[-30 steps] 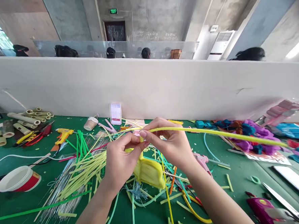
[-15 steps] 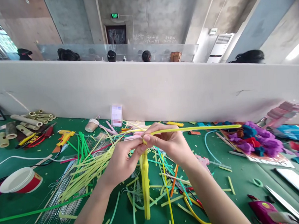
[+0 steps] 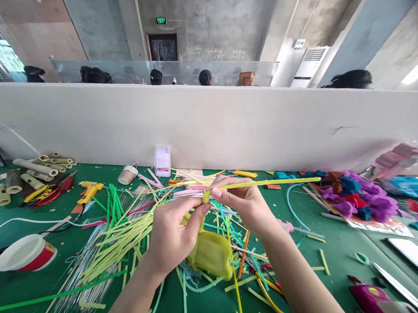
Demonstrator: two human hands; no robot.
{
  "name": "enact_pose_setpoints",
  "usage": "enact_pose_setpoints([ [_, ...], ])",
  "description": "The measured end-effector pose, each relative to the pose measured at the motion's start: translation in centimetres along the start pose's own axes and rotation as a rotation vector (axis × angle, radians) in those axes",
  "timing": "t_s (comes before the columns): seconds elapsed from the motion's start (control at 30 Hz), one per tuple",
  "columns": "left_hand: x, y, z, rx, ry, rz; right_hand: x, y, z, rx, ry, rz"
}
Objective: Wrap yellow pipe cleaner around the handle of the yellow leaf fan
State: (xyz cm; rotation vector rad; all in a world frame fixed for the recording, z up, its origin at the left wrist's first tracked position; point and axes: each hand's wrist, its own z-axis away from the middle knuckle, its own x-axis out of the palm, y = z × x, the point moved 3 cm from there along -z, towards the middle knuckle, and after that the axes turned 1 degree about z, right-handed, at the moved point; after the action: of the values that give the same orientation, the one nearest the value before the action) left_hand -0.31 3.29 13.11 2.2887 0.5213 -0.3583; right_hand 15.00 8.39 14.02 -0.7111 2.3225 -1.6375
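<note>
My left hand [image 3: 174,228] is closed on the narrow neck of a yellow fuzzy pipe-cleaner piece [image 3: 212,254]. Its broad, flat, rounded part hangs below my fingers, tilted to the right. In a pinch, my right hand [image 3: 245,205] holds a long yellow pipe cleaner [image 3: 277,182] beside the top of that neck. This strip bends round the neck, and its free end points right. Part of the neck is hidden behind my left fingers. Below and around the hands lie loose pipe cleaners, among them a pale yellow-green bundle [image 3: 124,242].
A glue gun [image 3: 90,192], pliers [image 3: 57,190] and bamboo tubes [image 3: 36,168] lie left. A paper cup [image 3: 25,252] stands nearer. A phone [image 3: 163,161] leans against the white partition [image 3: 207,123]. Purple felt-like pieces [image 3: 370,198] and scissors [image 3: 401,286] are on the right.
The yellow piece has turned from edge-on to show its broad face, swinging to the right. The strip's free end has drawn in leftward. Both hands keep their grip.
</note>
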Motion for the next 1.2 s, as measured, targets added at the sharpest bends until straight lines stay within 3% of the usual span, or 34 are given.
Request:
enact_pose_setpoints([
  [0.13,-0.6,0.0,-0.4,-0.008,-0.179,0.045,0.0,-0.3,-0.2,-0.045,-0.027,0.042],
  [0.23,-0.6,-0.1,-0.4,-0.006,-0.213,0.025,0.0,-0.3,-0.3,-0.042,-0.001,0.06],
  [0.43,0.3,0.5,0.1,-0.019,0.119,-0.205,-0.1,0.5,-0.3,0.027,0.102,0.041],
  [0.57,0.5,1.4,0.4,0.018,0.172,-0.241,0.4,0.2,-0.2,-0.014,0.083,0.066],
  [0.77,-0.7,0.8,0.5,-0.09,0.086,-0.066,0.6,0.3,-0.2,-0.088,-0.003,0.015],
  [0.97,-1.0,-0.4,-0.1,-0.132,0.02,-0.064,0.3,2.3,-0.6,0.076,0.009,-0.117],
  [1.2,-0.9,-1.3,-0.3,-0.242,-0.117,0.247,0.8,3.5,-0.8,0.192,0.029,-0.205],
])
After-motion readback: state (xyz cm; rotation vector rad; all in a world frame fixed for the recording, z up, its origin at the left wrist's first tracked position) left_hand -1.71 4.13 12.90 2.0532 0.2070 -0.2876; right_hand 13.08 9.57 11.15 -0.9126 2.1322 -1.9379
